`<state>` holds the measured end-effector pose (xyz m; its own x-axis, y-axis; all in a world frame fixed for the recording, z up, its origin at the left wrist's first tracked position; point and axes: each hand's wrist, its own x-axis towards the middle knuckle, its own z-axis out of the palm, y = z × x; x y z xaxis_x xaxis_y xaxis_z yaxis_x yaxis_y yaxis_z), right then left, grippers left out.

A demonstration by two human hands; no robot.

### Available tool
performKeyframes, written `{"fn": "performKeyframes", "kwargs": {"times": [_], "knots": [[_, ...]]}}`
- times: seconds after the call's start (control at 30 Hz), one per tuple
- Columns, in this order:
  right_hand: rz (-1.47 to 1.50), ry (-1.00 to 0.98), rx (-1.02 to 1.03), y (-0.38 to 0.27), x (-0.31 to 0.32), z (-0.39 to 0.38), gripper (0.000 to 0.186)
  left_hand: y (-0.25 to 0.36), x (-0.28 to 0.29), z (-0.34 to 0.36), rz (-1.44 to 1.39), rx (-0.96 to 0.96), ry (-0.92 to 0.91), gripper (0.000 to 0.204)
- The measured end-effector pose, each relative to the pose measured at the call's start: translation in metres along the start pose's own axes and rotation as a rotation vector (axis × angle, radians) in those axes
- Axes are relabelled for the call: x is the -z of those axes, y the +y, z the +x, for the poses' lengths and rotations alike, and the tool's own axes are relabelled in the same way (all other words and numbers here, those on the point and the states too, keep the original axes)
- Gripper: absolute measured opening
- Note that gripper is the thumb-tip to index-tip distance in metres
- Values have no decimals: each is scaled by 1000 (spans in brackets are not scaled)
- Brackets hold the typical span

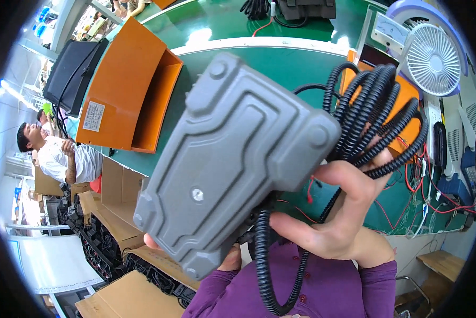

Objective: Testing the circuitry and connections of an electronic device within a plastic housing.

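A grey moulded plastic housing (211, 164), with raised ribs, rounded corner pads and a small bright screw, is held up tilted in front of me. From below, my left hand (231, 259) grips its lower end; most of that hand is hidden, with one fingertip showing at the lower left edge. To the right, a thick bundle of black coiled cable (365, 116) is looped beside the housing. My right hand (349, 212) is closed around that cable, its thumb near the housing's edge. One coil of the cable droops below the housing across my purple top.
Behind lies a green workbench (206, 58). An orange metal casing (124, 85) stands at the left, a white fan (434, 59) and a meter (390, 29) at the right, with loose red wires. Cardboard boxes (127, 299) holding black parts sit lower left; another person (71, 159) is beyond.
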<state>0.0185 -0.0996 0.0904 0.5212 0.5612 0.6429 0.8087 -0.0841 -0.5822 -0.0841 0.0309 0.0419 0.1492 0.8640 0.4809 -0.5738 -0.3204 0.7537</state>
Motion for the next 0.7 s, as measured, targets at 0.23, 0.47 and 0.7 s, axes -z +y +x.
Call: {"fn": "performKeyframes", "kwargs": {"times": [0.23,0.47,0.7], "knots": [[-103,-68,-43,2,10,-12,77,-4,9,3,-163,91,40,72],[86,-39,-215,21,9,-27,108,-8,19,-6,-324,221,101,64],[78,-191,-329,25,15,-29,107,-13,24,-13,-492,366,136,56]]}}
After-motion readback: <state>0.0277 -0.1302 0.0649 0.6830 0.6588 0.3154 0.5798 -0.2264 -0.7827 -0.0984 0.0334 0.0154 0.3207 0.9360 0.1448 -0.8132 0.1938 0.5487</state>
